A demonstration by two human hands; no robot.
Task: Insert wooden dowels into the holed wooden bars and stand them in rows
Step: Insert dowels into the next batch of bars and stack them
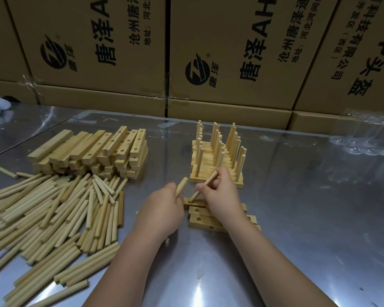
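The step in hand is fitting a dowel into a bar that lies flat. Nearest, the left hand (pixel 162 209) is curled round a pale round wooden dowel (pixel 182 186), upper end sticking out, likely a spare. Just beside it, the right hand (pixel 222 196) pinches a second pale wooden dowel (pixel 195 195). This one is tilted, its lower tip at the left end of the farthest of a few short light-wood bars with drilled holes (pixel 200 219). These lie side by side on the shiny metal counter (pixel 297 218). Whether the tip has entered a hole I cannot tell.

To the left lies a loose heap of spare dowels (pixel 53 218). Beyond the hands stand the finished rows of bars with upright dowels (pixel 217 156), and left of those a stack of unfilled holed bars (pixel 91 149).

Next, I judge, the tilted dowel must come upright over its hole and be pressed straight down, with the bar kept steady.
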